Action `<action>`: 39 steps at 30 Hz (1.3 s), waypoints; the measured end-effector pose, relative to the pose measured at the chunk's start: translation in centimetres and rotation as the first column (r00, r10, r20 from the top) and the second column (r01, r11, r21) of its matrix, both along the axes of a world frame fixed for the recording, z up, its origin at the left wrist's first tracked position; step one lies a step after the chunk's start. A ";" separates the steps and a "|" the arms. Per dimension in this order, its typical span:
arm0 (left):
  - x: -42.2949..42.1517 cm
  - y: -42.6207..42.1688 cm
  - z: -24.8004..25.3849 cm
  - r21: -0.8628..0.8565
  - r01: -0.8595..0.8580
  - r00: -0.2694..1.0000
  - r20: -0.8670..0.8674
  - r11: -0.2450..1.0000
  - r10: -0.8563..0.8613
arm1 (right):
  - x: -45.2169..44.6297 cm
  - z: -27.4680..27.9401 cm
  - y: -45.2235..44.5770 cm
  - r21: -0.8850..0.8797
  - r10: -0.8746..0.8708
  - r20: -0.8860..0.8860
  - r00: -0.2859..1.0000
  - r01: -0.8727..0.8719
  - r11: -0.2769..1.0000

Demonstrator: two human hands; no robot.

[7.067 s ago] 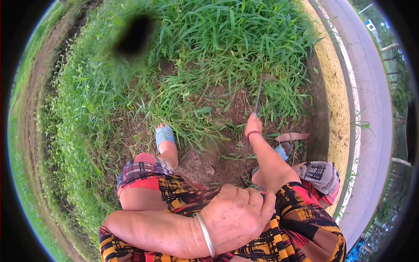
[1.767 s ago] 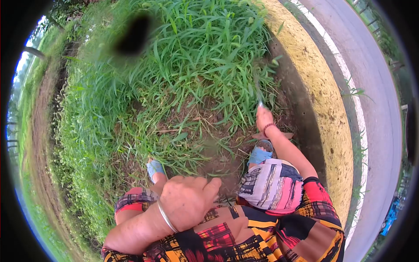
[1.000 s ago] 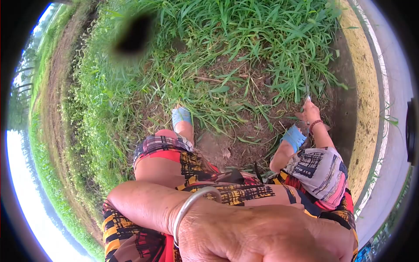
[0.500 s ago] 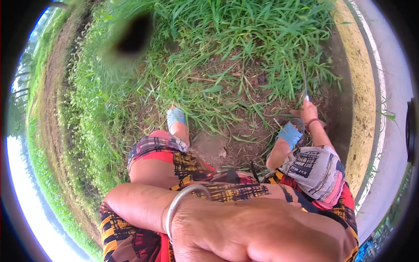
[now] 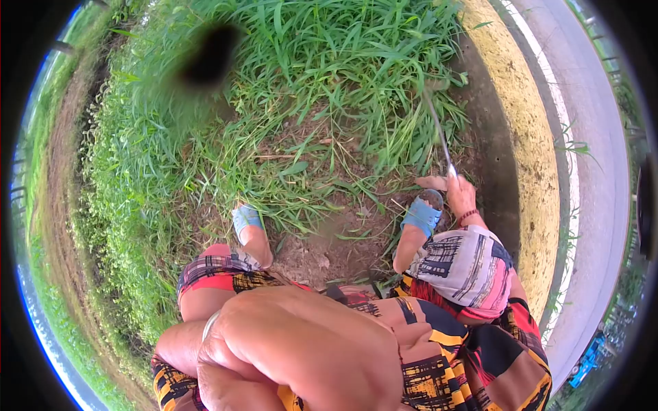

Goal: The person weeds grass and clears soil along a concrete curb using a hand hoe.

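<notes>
My right hand [image 5: 462, 195], with a dark red beaded bracelet at the wrist, is closed around the handle of what looks like a sickle [image 5: 442, 133]. Its thin metal shaft points forward into the green grass [image 5: 397, 103], where the far end is blurred among the blades. Close to the camera, the back of my left hand [image 5: 308, 349] fills the lower middle of the view, a pale bangle [image 5: 210, 325] on its wrist. The fingers of that hand are hidden, so I cannot see whether they hold anything. Loose grass stems [image 5: 301, 198] lie on bare soil ahead of me.
My feet in blue sandals [image 5: 421, 216] are planted apart on the soil. Along the right runs a yellow-painted kerb [image 5: 524, 116], with a grey road [image 5: 593, 137] beyond it. Taller weeds [image 5: 116, 198] grow on the left. A dark blurred spot covers the upper left.
The view has shifted, so the kerb and my feet sit further left and lower. My left hand has swung to the left. The right hand keeps its grip on the sickle.
</notes>
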State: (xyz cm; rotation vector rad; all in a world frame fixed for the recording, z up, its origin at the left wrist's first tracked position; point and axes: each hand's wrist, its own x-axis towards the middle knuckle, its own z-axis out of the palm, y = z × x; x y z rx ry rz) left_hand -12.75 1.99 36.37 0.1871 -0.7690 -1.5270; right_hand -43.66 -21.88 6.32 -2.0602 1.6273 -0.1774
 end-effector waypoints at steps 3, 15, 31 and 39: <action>0.9 -0.6 -1.1 -0.076 0.041 0.995 0.091 0.996 -0.034 | 4.0 2.6 -4.1 -0.089 -0.132 0.258 0.957 0.160 0.983; 0.1 0.0 -1.1 0.030 -0.023 0.999 0.050 0.999 0.021 | 1.1 -2.8 2.5 0.487 -0.292 0.168 0.941 0.179 0.855; 0.3 0.1 -1.3 0.101 -0.003 0.991 0.131 0.995 -0.010 | 3.0 -8.3 -1.1 0.262 0.145 0.300 0.943 -0.228 0.938; 0.1 -1.3 -1.9 -0.091 0.138 0.990 0.052 0.986 -0.134 | 5.6 -3.3 -4.8 0.214 -0.126 0.582 0.803 -0.001 0.977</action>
